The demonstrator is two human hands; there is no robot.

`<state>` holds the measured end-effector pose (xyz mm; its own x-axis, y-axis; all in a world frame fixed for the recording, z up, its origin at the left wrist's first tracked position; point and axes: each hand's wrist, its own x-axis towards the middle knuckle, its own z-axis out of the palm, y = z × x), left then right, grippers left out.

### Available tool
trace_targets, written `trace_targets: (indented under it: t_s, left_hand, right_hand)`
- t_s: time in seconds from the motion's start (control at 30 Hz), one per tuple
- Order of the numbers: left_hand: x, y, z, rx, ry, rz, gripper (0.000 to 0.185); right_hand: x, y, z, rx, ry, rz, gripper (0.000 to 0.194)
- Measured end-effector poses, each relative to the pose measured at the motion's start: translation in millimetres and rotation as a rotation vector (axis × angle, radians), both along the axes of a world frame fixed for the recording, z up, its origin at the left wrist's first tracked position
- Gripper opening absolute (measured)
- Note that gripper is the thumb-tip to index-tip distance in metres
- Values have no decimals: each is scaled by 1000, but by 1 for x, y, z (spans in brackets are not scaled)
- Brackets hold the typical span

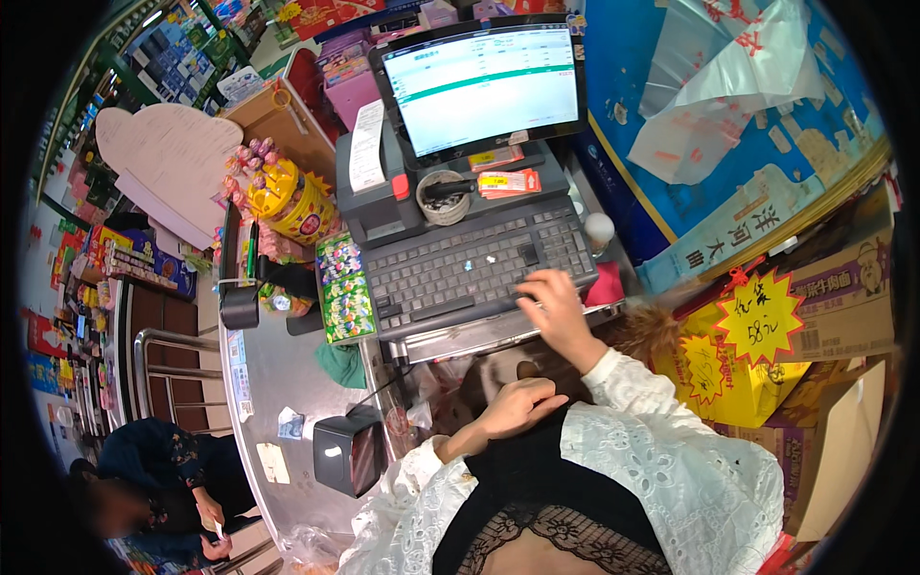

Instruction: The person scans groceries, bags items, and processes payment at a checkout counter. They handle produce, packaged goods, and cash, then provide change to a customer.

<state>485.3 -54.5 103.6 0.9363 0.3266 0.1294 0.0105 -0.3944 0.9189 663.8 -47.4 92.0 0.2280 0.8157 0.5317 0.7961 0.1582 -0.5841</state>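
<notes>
My right hand (552,309) is at the lower right part of a black keyboard (467,266), its fingers bent over the keys. Before my body, below the keyboard, my left hand (523,404) hovers with nothing visible in it, its fingers close together. A lit monitor (489,90) stands behind the keyboard. To its left is a receipt printer (388,208) with a paper receipt (369,147) lying on it. A cup with a black object in it (444,208) and red cards with yellow price tags (509,183) sit between monitor and keyboard.
The metal counter (277,388) at left bears a black box-shaped device (348,454), a banknote (290,424) and a paper piece (273,463). Candy packs (346,305) and a yellow lollipop tub (295,205) flank the keyboard. A person (172,481) stands beyond the counter. Cartons (848,295) are at right.
</notes>
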Motion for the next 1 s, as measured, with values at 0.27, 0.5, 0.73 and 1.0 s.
trace_targets:
  t_s: [0.27,0.5,0.73,1.0]
  left_hand:
    - [-48,-3,-1,-27,31,94,26]
    - [-71,-3,-3,-116,98,161,15]
    - [-71,-5,-3,-74,14,96,13]
    - [-75,-7,2,22,13,112,28]
  right_hand:
    - [-51,27,-7,-119,-214,-1,35]
    - [-56,27,-17,-117,-192,-66,35]
    - [-77,41,-14,-103,-224,91,33]
    - [-60,31,-18,-28,-207,38,31]
